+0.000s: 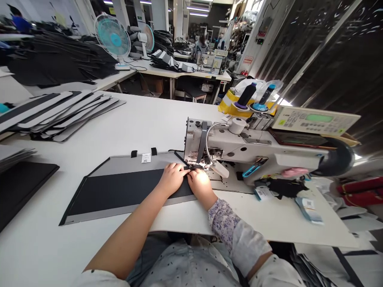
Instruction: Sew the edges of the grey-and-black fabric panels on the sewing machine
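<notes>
The panel (113, 189), black in the middle with grey bands along the near and far sides, lies on the worktop (149, 113). Its right end meets the stitching end of the sewing machine (233, 141); its left end rests clear of other work.

My left hand (173, 176) lies on the panel, fingers bent toward the machine. My right hand (200, 182) is just to its right, by the panel's right end. Both sets of fingers are curled, nearly touching each other. Whether they pinch the edge or only press on it, I cannot tell; the fingertips are partly hidden.

Caution: my fingers sit close to the stitching point. If the machine runs with them there, a fingertip could be caught; the likely cause is guiding from too near.

Caution: the long left end has no hand on it. If my two hands push unevenly, the panel could swing and the seam run crooked.

Caution: the black tabs (154, 151) and white label (146, 158) on the far edge could fold under if the panel is turned carelessly.

Caution: the stack of strips (72, 113) at far left could obstruct the panel if it slides that way.
</notes>
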Demonstrator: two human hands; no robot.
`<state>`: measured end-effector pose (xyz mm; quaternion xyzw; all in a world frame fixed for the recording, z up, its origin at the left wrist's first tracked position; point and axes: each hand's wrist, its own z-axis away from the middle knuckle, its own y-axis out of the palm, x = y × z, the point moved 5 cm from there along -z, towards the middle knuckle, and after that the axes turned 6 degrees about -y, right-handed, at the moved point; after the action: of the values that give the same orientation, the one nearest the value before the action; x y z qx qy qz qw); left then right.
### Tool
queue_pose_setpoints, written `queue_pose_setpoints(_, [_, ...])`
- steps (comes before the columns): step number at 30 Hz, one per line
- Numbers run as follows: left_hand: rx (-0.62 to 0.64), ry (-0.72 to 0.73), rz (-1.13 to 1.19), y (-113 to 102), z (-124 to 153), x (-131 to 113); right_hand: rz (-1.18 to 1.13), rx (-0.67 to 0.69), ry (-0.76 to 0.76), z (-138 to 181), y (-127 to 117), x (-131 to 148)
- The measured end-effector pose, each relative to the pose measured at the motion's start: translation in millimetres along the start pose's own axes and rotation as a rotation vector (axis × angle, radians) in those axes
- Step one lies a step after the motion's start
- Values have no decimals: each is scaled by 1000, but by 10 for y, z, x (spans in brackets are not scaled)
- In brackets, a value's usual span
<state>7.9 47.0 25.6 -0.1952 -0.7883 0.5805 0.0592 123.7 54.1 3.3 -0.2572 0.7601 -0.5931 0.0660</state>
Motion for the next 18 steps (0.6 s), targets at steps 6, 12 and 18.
queue_pose_setpoints(6, [29,-1,34,36,-7,-99,-171,-30,-52,146,-117,-3])
queue_pose_setpoints(12, [44,-6,70,49,16,-81,-95,102,-216,638,-280,-180])
queue_pose_setpoints(18, [6,-55,62,44,-33,-32,-68,153,-294,523,-168,-37])
